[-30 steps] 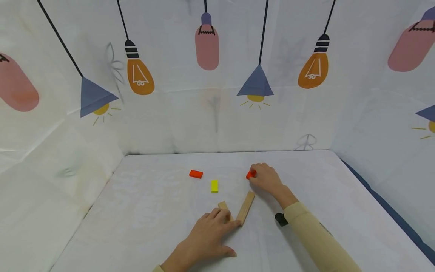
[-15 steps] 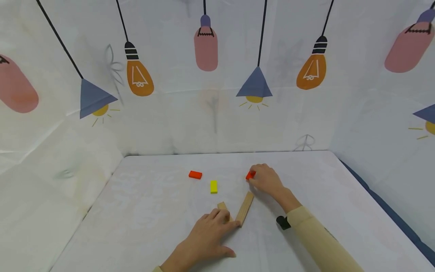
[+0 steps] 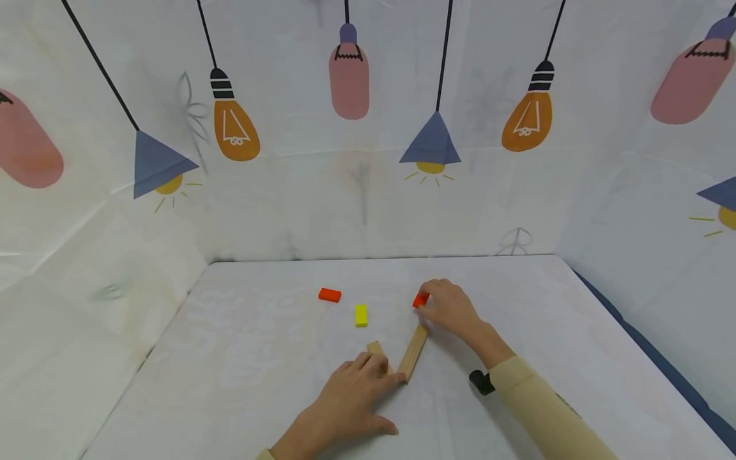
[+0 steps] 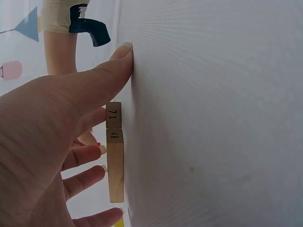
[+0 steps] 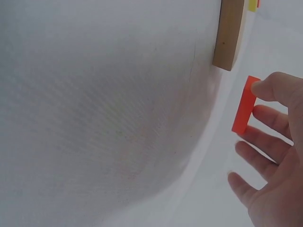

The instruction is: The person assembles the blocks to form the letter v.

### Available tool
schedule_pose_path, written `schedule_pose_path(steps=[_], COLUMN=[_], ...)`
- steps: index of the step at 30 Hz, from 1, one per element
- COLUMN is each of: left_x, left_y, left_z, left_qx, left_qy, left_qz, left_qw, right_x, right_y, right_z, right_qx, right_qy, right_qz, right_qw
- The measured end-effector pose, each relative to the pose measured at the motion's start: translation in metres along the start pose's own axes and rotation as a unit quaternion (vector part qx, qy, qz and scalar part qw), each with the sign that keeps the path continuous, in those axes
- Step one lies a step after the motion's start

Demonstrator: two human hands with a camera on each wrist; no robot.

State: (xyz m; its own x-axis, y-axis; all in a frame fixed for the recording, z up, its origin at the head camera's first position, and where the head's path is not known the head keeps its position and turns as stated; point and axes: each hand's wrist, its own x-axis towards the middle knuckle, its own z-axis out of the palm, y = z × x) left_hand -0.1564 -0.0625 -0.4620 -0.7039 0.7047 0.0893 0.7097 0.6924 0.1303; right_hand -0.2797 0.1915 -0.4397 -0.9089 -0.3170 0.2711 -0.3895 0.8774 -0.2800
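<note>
Between the thumb and fingers of my right hand (image 3: 451, 310) is a small red block (image 3: 420, 300), pinched just past the far end of a plain wooden block (image 3: 414, 358). The right wrist view shows the red block (image 5: 245, 106) near that wooden block's end (image 5: 229, 38). My left hand (image 3: 351, 399) rests with fingers spread on the two wooden blocks, which form a V with its point toward me. Its fingers partly cover the left wooden block (image 3: 375, 348). In the left wrist view, the ends of the blocks read 71 (image 4: 113, 115) and 48 (image 4: 115, 137).
A yellow block (image 3: 361, 315) lies beyond the V, and a second red block (image 3: 329, 295) lies farther back to the left. All are on a white table (image 3: 230, 358). A white sheet printed with lamps (image 3: 287, 204) hangs around the table's back and sides.
My right hand has drawn the red block slightly left and toward me, closer to the right wooden block's far end. My left hand stays on the wooden blocks.
</note>
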Motion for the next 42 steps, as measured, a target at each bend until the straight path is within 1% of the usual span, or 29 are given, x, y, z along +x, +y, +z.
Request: schedule_pose_path(steps=[7, 12, 17, 21, 27, 35, 42], left_x=[0.000, -0.001, -0.001, -0.001, 0.000, -0.001, -0.001], left_y=[-0.001, -0.001, -0.001, 0.000, 0.000, 0.001, 0.001], left_z=[0.002, 0.003, 0.005, 0.004, 0.003, 0.002, 0.004], left_qx=[-0.001, -0.003, 0.000, 0.002, 0.000, 0.006, 0.007], left_qy=[0.000, 0.008, 0.018, 0.021, 0.016, 0.027, 0.030], left_qz=[0.002, 0.004, 0.009, 0.009, 0.007, 0.008, 0.009], left_qw=[1.0000, 1.0000, 0.9998, 0.9997, 0.9998, 0.9996, 0.9995], right_x=[-0.003, -0.005, -0.006, -0.008, -0.011, -0.014, -0.017], right_y=[0.003, 0.003, 0.004, 0.005, 0.008, 0.012, 0.014], right_z=[0.004, 0.005, 0.004, 0.003, 0.003, 0.004, 0.004], right_qx=[-0.007, -0.013, -0.019, -0.022, -0.037, -0.034, -0.022], right_qy=[0.022, 0.033, 0.035, 0.033, 0.024, 0.010, 0.006], right_qz=[-0.030, -0.049, -0.056, -0.057, -0.046, -0.035, -0.037], right_qw=[0.9993, 0.9982, 0.9976, 0.9976, 0.9980, 0.9988, 0.9991])
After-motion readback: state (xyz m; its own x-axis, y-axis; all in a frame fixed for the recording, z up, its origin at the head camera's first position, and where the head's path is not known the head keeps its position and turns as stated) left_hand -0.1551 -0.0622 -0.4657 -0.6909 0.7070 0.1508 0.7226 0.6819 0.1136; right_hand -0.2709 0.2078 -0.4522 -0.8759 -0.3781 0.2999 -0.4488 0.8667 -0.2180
